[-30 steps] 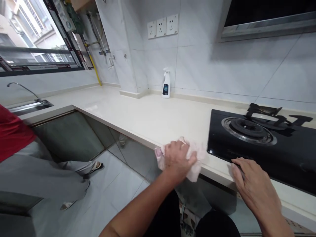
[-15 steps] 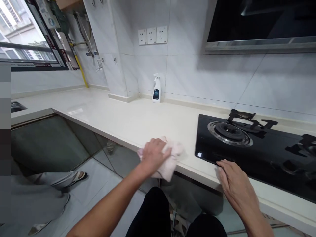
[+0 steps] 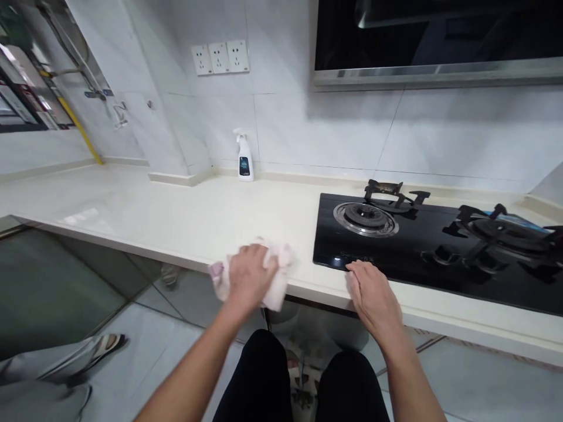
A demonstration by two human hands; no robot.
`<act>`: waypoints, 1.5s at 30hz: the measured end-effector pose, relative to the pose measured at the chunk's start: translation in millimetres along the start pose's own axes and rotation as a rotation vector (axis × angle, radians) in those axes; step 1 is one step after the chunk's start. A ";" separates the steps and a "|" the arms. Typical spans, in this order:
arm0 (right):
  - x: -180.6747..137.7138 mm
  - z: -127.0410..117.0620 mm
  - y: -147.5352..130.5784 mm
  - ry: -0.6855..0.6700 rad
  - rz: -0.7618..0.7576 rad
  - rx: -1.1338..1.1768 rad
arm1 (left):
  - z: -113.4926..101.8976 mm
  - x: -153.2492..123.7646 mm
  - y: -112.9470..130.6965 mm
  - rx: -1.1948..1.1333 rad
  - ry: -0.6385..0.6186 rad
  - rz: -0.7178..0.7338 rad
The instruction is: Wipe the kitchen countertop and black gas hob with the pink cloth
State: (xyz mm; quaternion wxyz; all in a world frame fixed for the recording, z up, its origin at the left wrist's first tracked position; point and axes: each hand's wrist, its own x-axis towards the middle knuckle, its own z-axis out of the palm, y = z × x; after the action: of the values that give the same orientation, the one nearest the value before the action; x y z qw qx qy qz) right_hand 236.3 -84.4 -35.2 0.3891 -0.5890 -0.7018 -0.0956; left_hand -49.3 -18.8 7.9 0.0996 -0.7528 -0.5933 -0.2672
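My left hand point(image 3: 250, 274) is closed over a pale pink cloth point(image 3: 277, 281), pressing it on the white countertop point(image 3: 176, 217) near the front edge. Part of the cloth hangs over that edge. My right hand point(image 3: 375, 296) rests on the counter's front edge, fingers stretched out and close together, holding nothing. Its fingertips reach the front rim of the black gas stove point(image 3: 325, 249). My palms hide some of the cloth and edge beneath them.
A white spray bottle point(image 3: 245, 158) stands against the tiled wall, below several sockets point(image 3: 220, 57). A pot support point(image 3: 391, 196) sits off the left burner point(image 3: 366, 219). The range hood point(image 3: 422, 73) overhangs the stove. Another person's leg and sandal point(image 3: 108, 346) show at lower left.
My view has turned right, so the counter, bottle and stove sit further left and more of the stove shows. My left hand still holds the cloth, and my right hand stays at the stove's front.
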 end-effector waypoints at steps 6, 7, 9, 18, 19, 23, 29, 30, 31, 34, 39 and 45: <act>1.8 -20.0 -12.3 0.178 0.111 0.296 | 28.5 -36.1 128.9 -0.140 0.065 0.305; -1.0 -22.6 -18.4 0.206 0.086 0.337 | 28.9 -36.7 141.5 -0.161 0.043 0.344; -8.8 -22.8 -31.9 0.209 0.006 0.357 | 26.3 -34.9 155.1 -0.197 -0.011 0.412; -5.1 12.8 -57.9 0.021 -0.128 -0.021 | 3.6 -24.5 47.6 -0.455 -0.162 0.483; 0.0 14.4 -62.1 -0.005 -0.132 -0.068 | 2.8 -23.2 33.2 -0.451 -0.172 0.439; 14.3 15.7 -73.6 -0.050 -0.186 -0.133 | -2.4 -13.4 9.3 -0.514 -0.242 0.413; -5.5 -16.9 -15.6 0.115 -0.141 -0.140 | -3.7 5.6 39.5 -0.631 -0.270 0.540; -13.8 -28.3 3.9 0.159 -0.126 -0.167 | -0.7 9.0 44.3 -0.628 -0.259 0.553; -22.7 -41.2 25.1 0.190 -0.115 -0.199 | 3.1 12.4 48.4 -0.619 -0.243 0.568; -47.6 -82.4 87.6 0.236 -0.026 -0.309 | 14.9 22.0 57.9 -0.616 -0.176 0.601; -53.5 -101.9 115.7 0.317 0.282 -0.481 | 21.7 27.7 69.3 -0.621 -0.126 0.599; -6.8 -21.9 -8.5 0.116 0.134 -0.342 | 29.1 29.9 64.5 -0.605 -0.153 0.567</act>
State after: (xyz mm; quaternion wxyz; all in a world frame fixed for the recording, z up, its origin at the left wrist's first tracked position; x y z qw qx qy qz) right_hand 238.2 -104.9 -22.0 0.3288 -0.6852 -0.6110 -0.2213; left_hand 24.6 2.1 9.8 -0.1006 -0.8993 -0.2629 -0.3348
